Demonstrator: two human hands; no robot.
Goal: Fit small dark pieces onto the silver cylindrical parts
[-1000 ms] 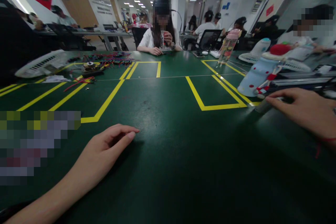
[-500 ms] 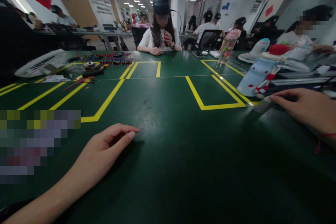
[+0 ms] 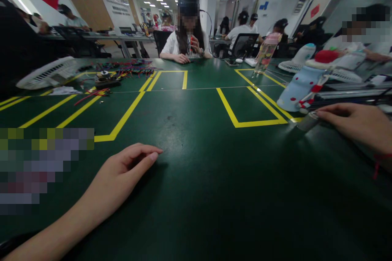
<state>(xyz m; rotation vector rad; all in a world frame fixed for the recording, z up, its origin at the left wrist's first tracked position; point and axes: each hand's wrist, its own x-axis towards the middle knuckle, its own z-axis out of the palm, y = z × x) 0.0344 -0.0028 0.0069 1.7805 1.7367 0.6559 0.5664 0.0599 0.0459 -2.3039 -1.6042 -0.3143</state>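
Our left hand (image 3: 122,177) lies flat and loose on the green table (image 3: 196,171), holding nothing. Our right hand (image 3: 355,124) reaches out to the far right, its fingertips (image 3: 321,113) touching a small grey cylinder (image 3: 308,121) that lies on its side just past them — whether they grip it or only rest on it we cannot tell.

Just beyond the cylinder stands a pale blue bottle cover (image 3: 298,87) with red dots, and a yellow tape line (image 3: 260,123) runs to the left of it.

The risk, as we judge it: the cylinder is round and lies on a smooth surface, so a light or off-centre touch could roll it away from the fingertips, toward the tape or against the cover. A hasty pull could also drag it clear of our reach.

Against the picture half a second ago, little differs — the right hand sits slightly further to the right, still at the cylinder, and the left hand has not moved.
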